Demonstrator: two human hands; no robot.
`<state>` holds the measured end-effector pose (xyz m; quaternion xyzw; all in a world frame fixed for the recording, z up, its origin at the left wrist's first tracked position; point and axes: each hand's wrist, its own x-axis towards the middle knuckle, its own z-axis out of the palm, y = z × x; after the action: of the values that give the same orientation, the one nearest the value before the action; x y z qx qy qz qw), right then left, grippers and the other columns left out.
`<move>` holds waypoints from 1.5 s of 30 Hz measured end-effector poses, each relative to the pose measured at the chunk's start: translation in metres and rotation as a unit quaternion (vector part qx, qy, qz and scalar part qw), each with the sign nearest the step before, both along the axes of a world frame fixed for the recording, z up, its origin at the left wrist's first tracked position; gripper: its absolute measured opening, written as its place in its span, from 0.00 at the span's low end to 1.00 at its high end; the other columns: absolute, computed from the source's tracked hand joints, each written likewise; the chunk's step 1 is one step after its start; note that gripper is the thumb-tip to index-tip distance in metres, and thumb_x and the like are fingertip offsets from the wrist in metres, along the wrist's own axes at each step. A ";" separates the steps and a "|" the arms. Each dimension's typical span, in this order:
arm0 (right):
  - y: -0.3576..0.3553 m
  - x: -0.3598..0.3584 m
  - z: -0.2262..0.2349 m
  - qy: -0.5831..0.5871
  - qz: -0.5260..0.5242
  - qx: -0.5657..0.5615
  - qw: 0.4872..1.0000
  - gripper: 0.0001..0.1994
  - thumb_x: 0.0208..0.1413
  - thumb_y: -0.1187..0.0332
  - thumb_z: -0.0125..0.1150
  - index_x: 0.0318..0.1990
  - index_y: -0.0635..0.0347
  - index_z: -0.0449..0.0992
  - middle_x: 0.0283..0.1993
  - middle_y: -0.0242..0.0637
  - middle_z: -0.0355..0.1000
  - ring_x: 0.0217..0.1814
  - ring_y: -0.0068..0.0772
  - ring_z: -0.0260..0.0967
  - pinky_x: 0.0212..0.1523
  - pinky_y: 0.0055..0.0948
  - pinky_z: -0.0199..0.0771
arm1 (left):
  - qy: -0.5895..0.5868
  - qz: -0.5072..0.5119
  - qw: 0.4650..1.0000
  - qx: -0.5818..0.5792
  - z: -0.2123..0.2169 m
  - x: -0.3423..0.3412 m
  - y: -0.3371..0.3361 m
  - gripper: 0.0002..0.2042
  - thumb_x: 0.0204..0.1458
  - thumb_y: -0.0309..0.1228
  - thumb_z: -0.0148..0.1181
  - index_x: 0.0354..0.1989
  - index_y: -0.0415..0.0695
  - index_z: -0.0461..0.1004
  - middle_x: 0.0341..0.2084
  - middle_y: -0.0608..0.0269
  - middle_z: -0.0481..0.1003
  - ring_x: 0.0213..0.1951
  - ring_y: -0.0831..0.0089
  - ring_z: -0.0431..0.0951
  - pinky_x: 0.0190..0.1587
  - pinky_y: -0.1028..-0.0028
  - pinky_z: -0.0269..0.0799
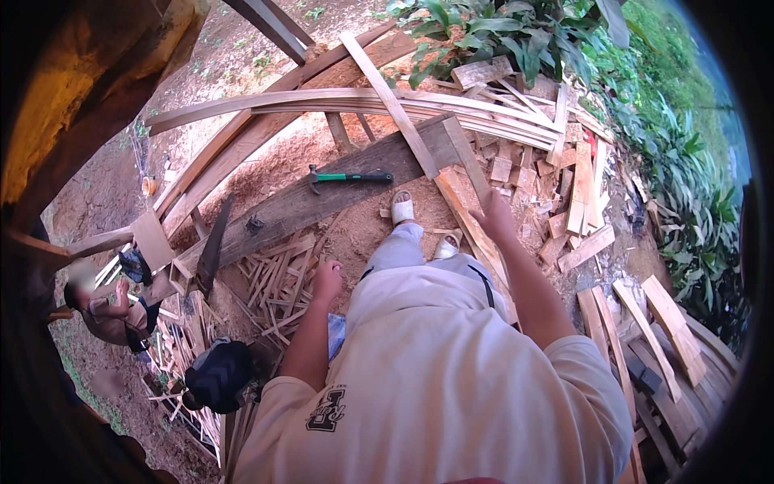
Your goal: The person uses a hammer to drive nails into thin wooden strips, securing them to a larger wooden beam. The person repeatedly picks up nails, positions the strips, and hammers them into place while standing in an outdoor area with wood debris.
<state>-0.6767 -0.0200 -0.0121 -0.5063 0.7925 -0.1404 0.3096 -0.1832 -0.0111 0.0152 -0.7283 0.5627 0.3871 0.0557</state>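
green-handled hammer [348, 177] on grey plank [322, 198] | green shrubs [500, 32] beyond | black bag [219, 375] lower left

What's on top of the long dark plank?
On the dark plank lie a green-handled hammer and a small dark object too small to identify. A pale slat crosses its far end, hiding the wood beneath.

wood offcuts [278, 282] | thin, pale, heaped | ground, by left foot
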 end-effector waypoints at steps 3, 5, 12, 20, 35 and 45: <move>0.025 0.006 0.006 -0.001 -0.063 0.044 0.997 0.33 0.51 0.58 0.76 0.58 0.61 0.64 0.48 0.63 0.75 0.52 0.69 0.74 0.51 0.58 0.75 | 0.059 -0.039 0.996 -0.050 0.008 -0.019 -0.063 0.09 0.63 0.27 0.55 0.42 0.40 0.81 0.40 0.47 0.81 0.46 0.50 0.81 0.52 0.58 0.75; 0.036 0.015 0.013 0.008 -0.098 0.079 0.992 0.26 0.54 0.62 0.72 0.54 0.60 0.65 0.47 0.63 0.76 0.51 0.70 0.73 0.50 0.59 0.74 | 0.077 -0.085 0.991 -0.066 0.012 -0.031 -0.099 0.09 0.63 0.27 0.54 0.42 0.40 0.81 0.42 0.46 0.80 0.47 0.51 0.80 0.53 0.58 0.74; 0.032 0.030 0.031 -0.028 -0.123 0.110 0.986 0.19 0.57 0.66 0.66 0.50 0.63 0.65 0.44 0.63 0.76 0.50 0.70 0.74 0.51 0.58 0.73 | 0.159 -0.220 0.961 -0.046 0.029 -0.066 -0.161 0.08 0.63 0.27 0.54 0.41 0.39 0.80 0.40 0.47 0.78 0.47 0.49 0.78 0.53 0.57 0.73; 0.012 0.055 0.031 -0.037 -0.161 0.131 0.978 0.18 0.58 0.67 0.65 0.48 0.65 0.64 0.44 0.66 0.75 0.51 0.71 0.73 0.52 0.56 0.74 | 0.212 -0.321 0.922 -0.048 0.026 -0.075 -0.196 0.08 0.62 0.25 0.54 0.40 0.38 0.79 0.39 0.46 0.78 0.45 0.49 0.78 0.51 0.58 0.74; 0.088 0.119 -0.030 -0.058 -0.237 0.116 0.963 0.18 0.59 0.66 0.64 0.49 0.67 0.65 0.47 0.66 0.75 0.54 0.69 0.74 0.53 0.58 0.74 | 0.145 -0.268 0.951 -0.045 0.057 -0.029 -0.152 0.08 0.63 0.26 0.54 0.42 0.38 0.80 0.41 0.48 0.79 0.45 0.52 0.80 0.51 0.60 0.74; 0.121 0.123 -0.034 -0.059 -0.226 0.064 0.970 0.17 0.56 0.70 0.63 0.48 0.67 0.64 0.41 0.65 0.75 0.48 0.72 0.73 0.48 0.59 0.73 | 0.100 -0.278 0.955 -0.035 0.045 0.015 -0.102 0.09 0.64 0.28 0.54 0.42 0.40 0.80 0.43 0.48 0.79 0.48 0.52 0.80 0.53 0.59 0.74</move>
<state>-0.5535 0.1013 -0.0457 -0.2844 0.8740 -0.1853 0.3478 -0.1682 -0.1131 0.0607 -0.5019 0.7589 0.4074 0.0790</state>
